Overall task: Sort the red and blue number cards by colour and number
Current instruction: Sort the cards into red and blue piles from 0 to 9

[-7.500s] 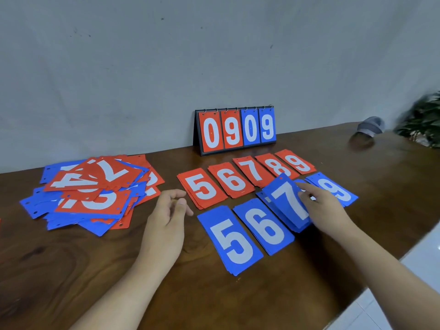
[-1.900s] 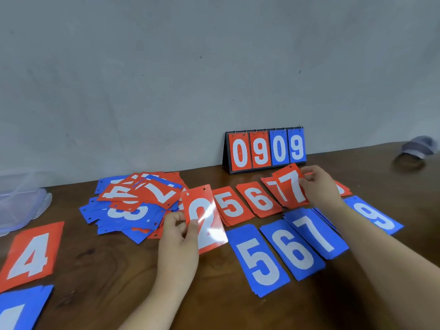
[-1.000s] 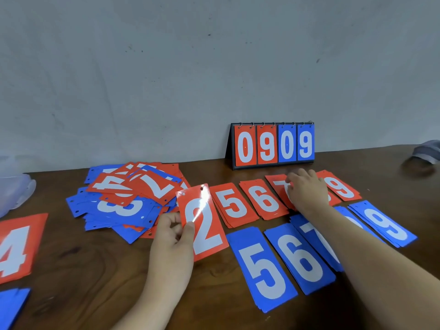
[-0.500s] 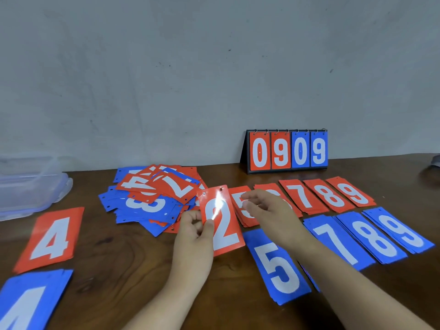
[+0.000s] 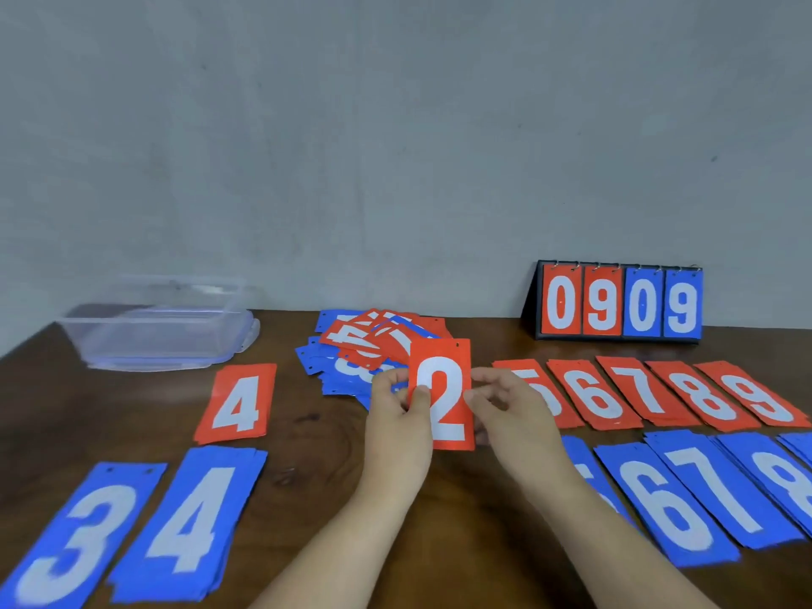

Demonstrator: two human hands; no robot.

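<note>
I hold a red 2 card point(image 5: 441, 393) upright above the table's middle. My left hand point(image 5: 397, 417) pinches its left edge and my right hand point(image 5: 505, 410) pinches its right edge. Behind it lies the mixed pile of red and blue cards point(image 5: 351, 349). To the left lie a red 4 point(image 5: 239, 402), a blue 3 point(image 5: 74, 538) and a blue 4 stack point(image 5: 189, 520). To the right run red stacks from 5 point(image 5: 551, 400) to 9 point(image 5: 755, 397), and below them blue stacks 6 point(image 5: 668, 507), 7 point(image 5: 720, 485) and 8 point(image 5: 782, 481). My right forearm covers most of the blue 5.
A flip scoreboard point(image 5: 619, 301) reading 0909 stands at the back right against the grey wall. A clear plastic box point(image 5: 162, 327) sits at the back left. Bare wooden table point(image 5: 316, 432) shows between the red 4 and my hands.
My right hand left the red 7 stack and came left onto the red 2 card's right edge. The view swung left, bringing the blue 3 and the plastic box into sight.
</note>
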